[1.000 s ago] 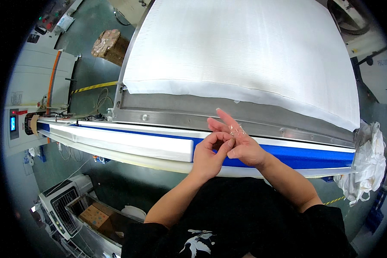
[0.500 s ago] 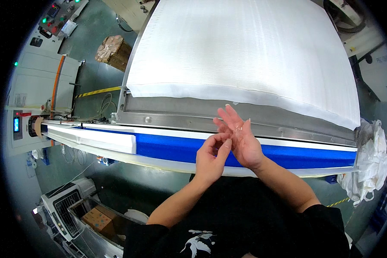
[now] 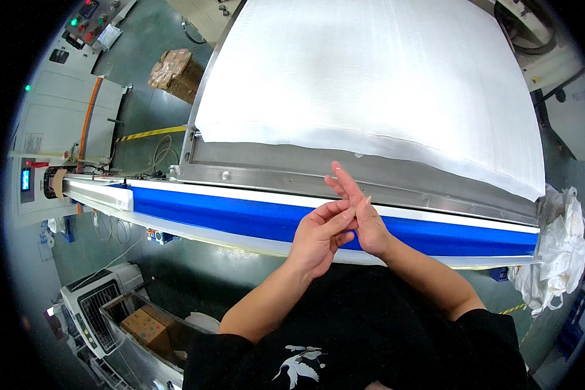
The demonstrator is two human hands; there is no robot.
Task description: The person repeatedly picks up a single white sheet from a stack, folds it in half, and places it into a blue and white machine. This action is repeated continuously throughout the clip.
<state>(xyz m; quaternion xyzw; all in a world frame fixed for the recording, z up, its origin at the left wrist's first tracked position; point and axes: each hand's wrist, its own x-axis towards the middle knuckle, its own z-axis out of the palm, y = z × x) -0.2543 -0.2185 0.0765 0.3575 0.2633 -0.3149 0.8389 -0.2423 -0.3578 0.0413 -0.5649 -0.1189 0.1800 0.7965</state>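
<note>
Green workshop floor shows around the machinery, with a pale machine cabinet at far left and, lower down, a white air cooler. Next comes a tape-wrapped carton on the floor. From the left a long rail runs rightward; a white strip covers only its left end, and bare blue lining fills the rest. Behind the rail, a white textured sheet lies spread over a metal tray, so laying it out looks done, though the tray's near edge is uncovered. The left hand presses thumb and fingers against the right hand; whether they pinch anything thin, I cannot tell. The right hand's fingers are extended, gripping nothing visible. What remains is unclear. Rightmost hangs crumpled white material.
</note>
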